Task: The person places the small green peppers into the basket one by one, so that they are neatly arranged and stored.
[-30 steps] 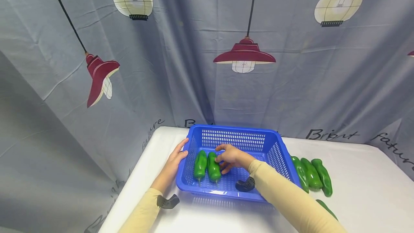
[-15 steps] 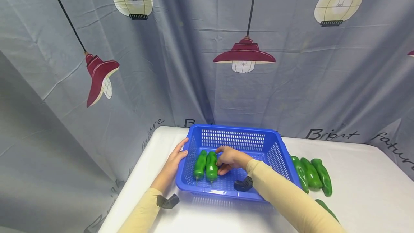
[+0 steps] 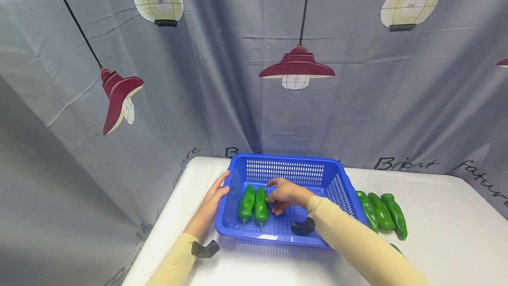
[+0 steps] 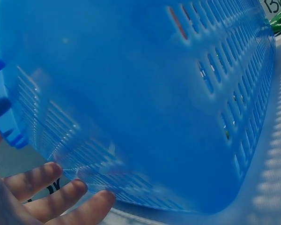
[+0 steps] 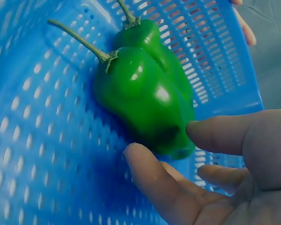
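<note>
Two green peppers lie side by side at the left of a blue perforated basket (image 3: 285,159), stems toward the front: the left pepper (image 3: 247,204) and the right pepper (image 3: 261,206). My right hand (image 3: 289,193) hovers inside the basket just right of them. In the right wrist view its fingers are spread loosely, the fingertips close to the blunt end of the nearer pepper (image 5: 136,93), gripping nothing. At the basket's left rim my left hand (image 3: 212,200) rests with extended fingers; the left wrist view shows those fingers (image 4: 79,208) along the outer wall (image 4: 122,93).
To the right of the basket, a group of green peppers (image 3: 381,213) lies on the white table (image 3: 436,228). Another pepper (image 3: 395,248) is mostly hidden by my right sleeve (image 3: 357,242). A grey curtain (image 3: 222,100) printed with lamps hangs behind.
The right pepper was nudged left against its neighbour, then both shifted slightly. My right hand has drawn back a little to the right, its fingers looser. The left hand stays at the rim.
</note>
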A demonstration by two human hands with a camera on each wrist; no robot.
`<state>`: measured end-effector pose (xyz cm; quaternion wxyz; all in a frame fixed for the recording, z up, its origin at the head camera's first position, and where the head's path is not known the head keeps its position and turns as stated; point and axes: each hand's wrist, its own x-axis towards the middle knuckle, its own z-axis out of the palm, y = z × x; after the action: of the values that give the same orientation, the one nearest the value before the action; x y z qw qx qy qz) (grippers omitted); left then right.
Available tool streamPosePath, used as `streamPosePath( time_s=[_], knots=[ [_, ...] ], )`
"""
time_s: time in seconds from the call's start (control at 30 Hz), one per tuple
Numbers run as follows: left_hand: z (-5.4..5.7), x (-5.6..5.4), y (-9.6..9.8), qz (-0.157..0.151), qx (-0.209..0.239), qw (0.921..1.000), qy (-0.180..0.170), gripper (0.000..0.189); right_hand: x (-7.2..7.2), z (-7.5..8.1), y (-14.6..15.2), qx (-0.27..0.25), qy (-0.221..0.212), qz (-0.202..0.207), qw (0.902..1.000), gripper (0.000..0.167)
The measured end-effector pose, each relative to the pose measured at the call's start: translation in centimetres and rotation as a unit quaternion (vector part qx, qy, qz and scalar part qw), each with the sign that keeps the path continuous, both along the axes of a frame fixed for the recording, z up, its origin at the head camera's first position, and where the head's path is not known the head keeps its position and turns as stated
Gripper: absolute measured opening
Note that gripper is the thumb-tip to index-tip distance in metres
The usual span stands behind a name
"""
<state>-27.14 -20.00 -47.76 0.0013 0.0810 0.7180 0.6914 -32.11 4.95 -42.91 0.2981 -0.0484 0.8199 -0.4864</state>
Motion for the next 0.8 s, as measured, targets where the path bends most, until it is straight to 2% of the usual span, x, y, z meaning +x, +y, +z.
streamPosePath(
  time_s=[0.33, 0.57, 0.8],
  knots=[
    [0.2, 0.2, 0.0, -0.001, 0.002, 1.0, -0.009, 0.057, 0.3, 3.2, 5.6, 0.019, 0.045, 0.007, 0.9988, 0.062],
    [0.2, 0.2, -0.2, -0.002, -0.002, 0.9999, -0.01, 0.057, 0.9, 5.5, 10.9, -0.011, 0.066, 0.02, 0.9975, 0.063],
    [0.1, 0.1, 0.0, -0.003, -0.005, 1.0, -0.007, 0.056, 2.1, 7.1, 16.6, -0.047, 0.055, -0.001, 0.9974, 0.07]
  ],
)
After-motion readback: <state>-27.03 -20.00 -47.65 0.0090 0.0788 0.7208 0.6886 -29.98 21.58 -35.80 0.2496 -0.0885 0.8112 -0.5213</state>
